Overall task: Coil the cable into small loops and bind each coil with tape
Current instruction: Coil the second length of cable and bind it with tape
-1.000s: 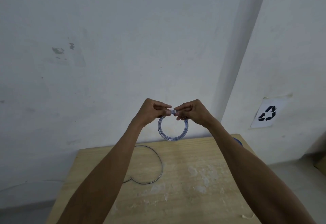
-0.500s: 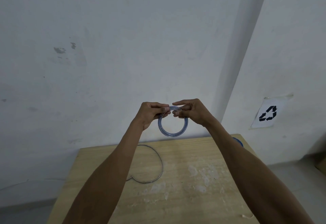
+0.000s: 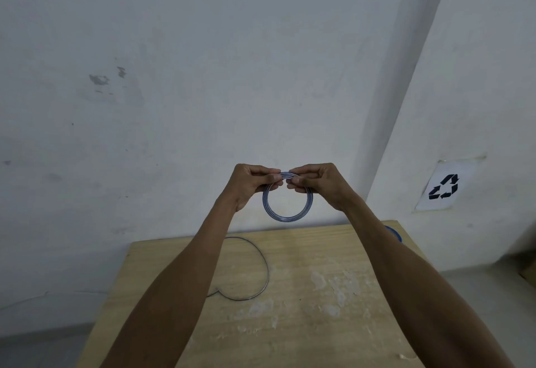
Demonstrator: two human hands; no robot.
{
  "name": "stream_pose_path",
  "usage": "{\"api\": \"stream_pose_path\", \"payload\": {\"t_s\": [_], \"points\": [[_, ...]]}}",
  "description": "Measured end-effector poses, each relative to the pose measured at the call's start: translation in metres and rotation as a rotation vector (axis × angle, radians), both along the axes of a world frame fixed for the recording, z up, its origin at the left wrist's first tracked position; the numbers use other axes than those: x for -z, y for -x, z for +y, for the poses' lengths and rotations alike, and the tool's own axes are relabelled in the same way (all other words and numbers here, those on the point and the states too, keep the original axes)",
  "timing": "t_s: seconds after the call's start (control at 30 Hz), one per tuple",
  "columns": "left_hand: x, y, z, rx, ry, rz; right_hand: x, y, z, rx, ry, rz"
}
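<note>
Closer together now, your left hand (image 3: 249,185) and right hand (image 3: 316,183) both pinch the top of the coil (image 3: 287,217), held up above the tabletop (image 3: 319,324); loops gathered, binding probably comes next.

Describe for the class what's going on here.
A person holds a small coil of cable in the air above a wooden table, left hand and right hand both pinching its top. A loose length of cable lies on the table below. Whether the coil is bound yet cannot be told.
</note>
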State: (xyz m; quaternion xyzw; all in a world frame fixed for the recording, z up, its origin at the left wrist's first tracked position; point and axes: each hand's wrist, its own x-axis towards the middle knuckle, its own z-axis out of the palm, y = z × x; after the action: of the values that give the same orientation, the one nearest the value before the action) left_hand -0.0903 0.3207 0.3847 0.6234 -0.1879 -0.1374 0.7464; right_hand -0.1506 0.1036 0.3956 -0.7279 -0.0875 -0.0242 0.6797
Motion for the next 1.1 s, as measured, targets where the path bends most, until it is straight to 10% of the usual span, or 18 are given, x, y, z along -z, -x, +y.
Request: {"api": "stream_pose_path", "payload": {"t_s": [1.1], "points": [[0.008,-0.008,-0.001,-0.008,0.011,0.027,0.002,-0.011,0.000,0.055,0.076,-0.034]]}}
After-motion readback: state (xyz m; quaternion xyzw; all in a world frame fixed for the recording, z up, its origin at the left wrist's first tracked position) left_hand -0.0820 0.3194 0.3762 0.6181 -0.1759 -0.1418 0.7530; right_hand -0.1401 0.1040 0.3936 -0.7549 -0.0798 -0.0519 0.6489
